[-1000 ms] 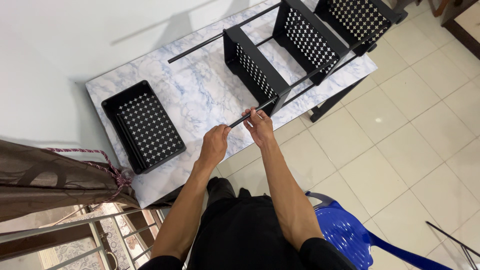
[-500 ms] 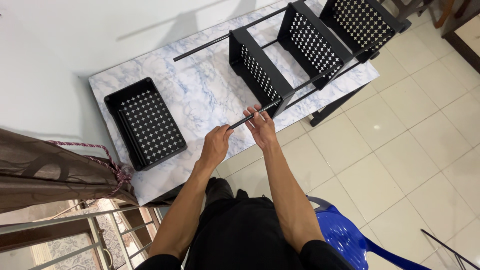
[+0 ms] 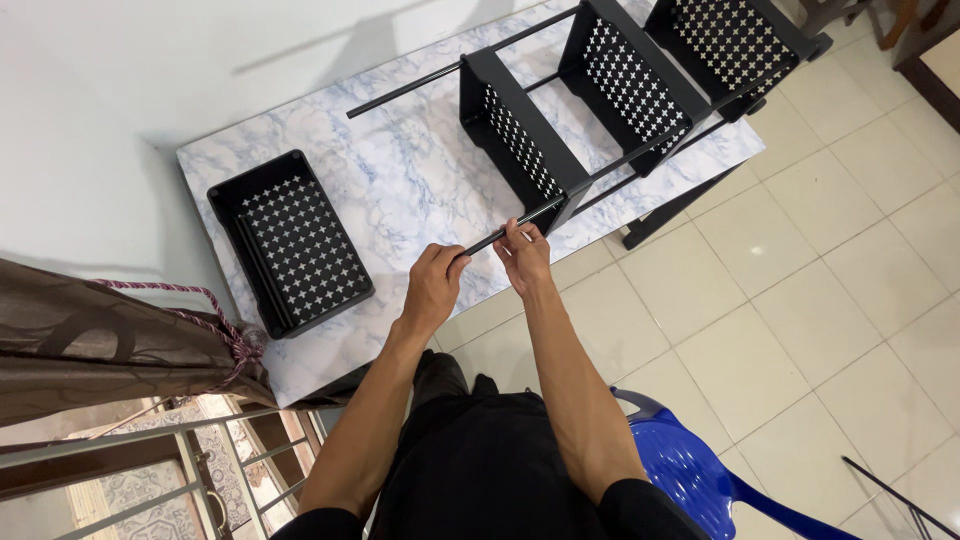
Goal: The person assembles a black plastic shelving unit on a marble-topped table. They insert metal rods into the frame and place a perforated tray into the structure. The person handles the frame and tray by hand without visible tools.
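Gripping the thin black rod (image 3: pixel 500 232) at the marble table's (image 3: pixel 400 180) front edge, left hand (image 3: pixel 432 285) and right hand (image 3: pixel 522 255) both close on it; a slip could pull it from the nearest basket (image 3: pixel 520 150).

Both hands (image 3: pixel 480 275) on black rod (image 3: pixel 510 225)
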